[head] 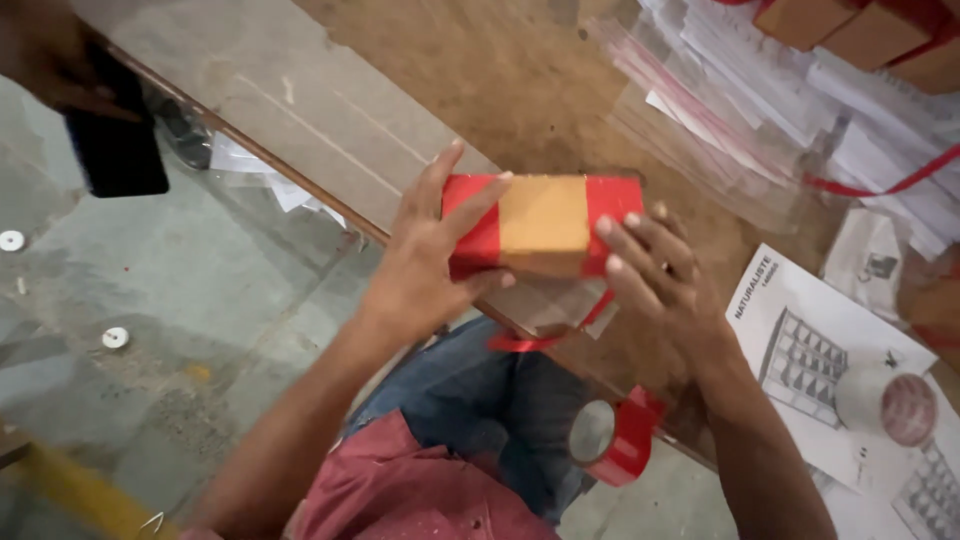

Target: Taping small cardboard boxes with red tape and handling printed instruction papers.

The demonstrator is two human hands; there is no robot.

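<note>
A small brown cardboard box [545,222] with red tape around both ends is held above the edge of a wooden table [500,80]. My left hand [425,250] grips its left end, fingers spread over the red tape. My right hand [655,265] presses fingertips on its right end. A strip of red tape [545,335] trails from under the box down to a red tape roll [615,440] that hangs by my right wrist, over my lap.
Clear plastic bags [700,130] and white printed sheets [810,350] lie on the table's right side, with more taped boxes [870,30] at the top right. Another person's hand holds a black phone [115,150] at the upper left. The concrete floor [150,300] is below.
</note>
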